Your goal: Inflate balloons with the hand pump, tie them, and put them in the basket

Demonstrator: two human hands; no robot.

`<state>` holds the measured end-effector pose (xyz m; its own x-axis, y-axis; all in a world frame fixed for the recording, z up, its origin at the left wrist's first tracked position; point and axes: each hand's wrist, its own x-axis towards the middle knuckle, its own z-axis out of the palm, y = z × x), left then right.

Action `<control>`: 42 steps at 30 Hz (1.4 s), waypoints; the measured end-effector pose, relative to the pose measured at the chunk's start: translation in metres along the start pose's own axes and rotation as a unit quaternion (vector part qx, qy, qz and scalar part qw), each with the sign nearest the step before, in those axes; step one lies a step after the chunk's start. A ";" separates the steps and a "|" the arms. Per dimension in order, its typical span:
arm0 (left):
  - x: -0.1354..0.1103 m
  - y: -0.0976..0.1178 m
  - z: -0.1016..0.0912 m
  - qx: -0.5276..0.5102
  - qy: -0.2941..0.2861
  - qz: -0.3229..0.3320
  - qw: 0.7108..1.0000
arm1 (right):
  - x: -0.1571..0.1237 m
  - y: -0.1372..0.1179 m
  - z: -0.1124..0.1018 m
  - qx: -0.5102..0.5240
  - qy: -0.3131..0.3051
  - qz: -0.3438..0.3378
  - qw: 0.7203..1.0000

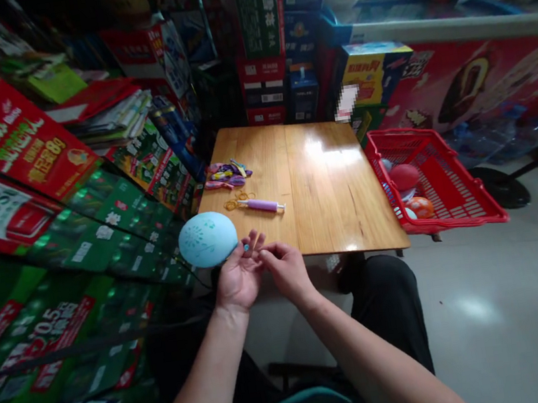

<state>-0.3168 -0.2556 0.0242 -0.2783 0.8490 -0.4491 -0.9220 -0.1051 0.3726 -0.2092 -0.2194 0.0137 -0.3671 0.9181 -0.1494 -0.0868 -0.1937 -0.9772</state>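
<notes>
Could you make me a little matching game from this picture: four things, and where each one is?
Things:
1. Blue inflated balloon
2. Purple balloon pump
3. Flat balloons
4. Red plastic basket

Places:
A. Farther back on the wooden table
B. Beside the table's right edge
C. Next to the left hand
D. On the table, near a gold cord

Pairs: 1-C, 2-D, 3-A, 4-B

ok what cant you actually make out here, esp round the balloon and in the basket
All from the head view:
blue balloon, its neck: mostly hidden by the fingers of the left hand and right hand, so no knot can be made out
red basket: its mesh wall and the overlapping balloons hide how many lie inside
pale label by the boxes: pixelated, print unreadable
</notes>
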 end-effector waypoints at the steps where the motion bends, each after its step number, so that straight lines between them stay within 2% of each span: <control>1: -0.010 -0.003 0.001 0.000 0.005 -0.003 1.000 | -0.005 -0.004 0.003 0.006 -0.006 0.004 1.000; 6: -0.043 -0.012 0.002 0.009 0.020 0.014 1.000 | -0.031 -0.018 0.011 0.009 -0.015 0.000 1.000; 14: -0.069 -0.014 -0.008 0.010 0.016 0.019 1.000 | -0.057 -0.027 0.010 0.083 -0.057 0.004 0.995; 17: -0.073 -0.011 -0.011 0.006 -0.001 0.018 1.000 | -0.059 -0.021 0.010 0.115 -0.058 0.029 0.991; 21: -0.076 -0.014 -0.014 0.017 -0.002 0.029 0.999 | -0.061 -0.017 0.012 0.096 -0.057 0.047 0.993; 28: -0.083 -0.020 -0.015 0.048 0.028 0.073 0.996 | -0.068 -0.019 0.015 0.030 -0.065 0.015 0.997; 33: -0.085 -0.011 -0.017 0.041 -0.003 0.070 0.997 | -0.066 -0.015 0.013 0.079 -0.070 0.068 0.992; 38: -0.089 -0.014 -0.016 0.088 0.010 0.089 0.992 | -0.073 -0.025 0.015 0.079 -0.095 0.085 0.989; 42: -0.088 -0.017 -0.019 0.084 0.025 0.109 0.990 | -0.077 -0.033 0.022 0.092 -0.107 0.085 0.986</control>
<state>-0.2812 -0.3387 0.0421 -0.4831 0.7880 -0.3818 -0.7818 -0.1919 0.5932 -0.1982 -0.2911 0.0606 -0.5768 0.7764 -0.2541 -0.1660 -0.4159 -0.8941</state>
